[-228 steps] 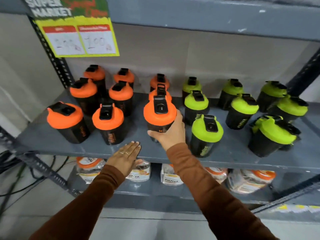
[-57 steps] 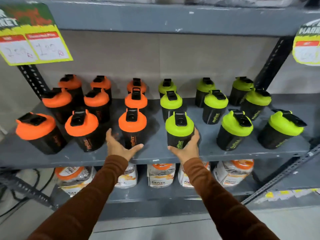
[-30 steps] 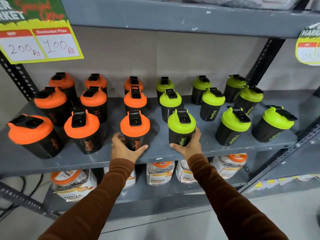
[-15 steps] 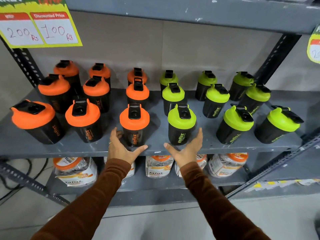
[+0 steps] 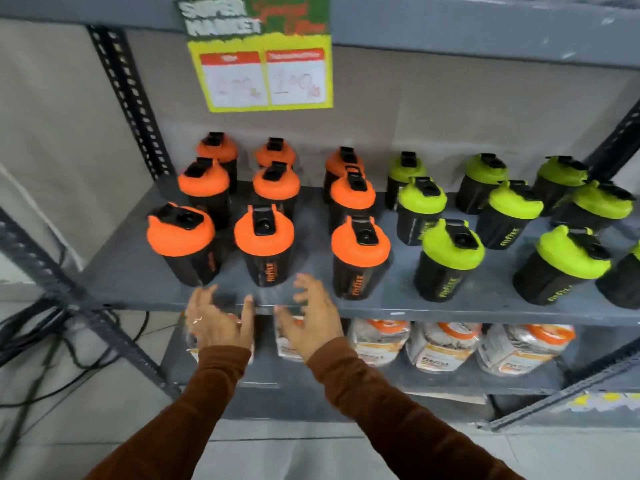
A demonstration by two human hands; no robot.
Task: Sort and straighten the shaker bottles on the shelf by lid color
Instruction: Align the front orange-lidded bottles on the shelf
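Black shaker bottles stand on the grey shelf (image 5: 138, 289). Several with orange lids fill the left half, several with green lids the right half. In the front row are an orange-lid bottle at far left (image 5: 185, 247), a second orange-lid bottle (image 5: 265, 245), a third orange-lid bottle (image 5: 360, 258) and a green-lid bottle (image 5: 450, 259). My left hand (image 5: 216, 322) and my right hand (image 5: 311, 318) hover open at the shelf's front edge, just below the second orange-lid bottle, touching nothing. Both hands are blurred.
A yellow price sign (image 5: 265, 71) hangs from the upper shelf. Packaged jars (image 5: 440, 344) line the lower shelf. A perforated upright post (image 5: 128, 98) stands at the left, and black cables (image 5: 41, 341) lie on the floor beside it.
Both hands have let go of the third orange-lid and first green-lid front bottles and shifted left to the second orange-lid bottle. The view has swung left.
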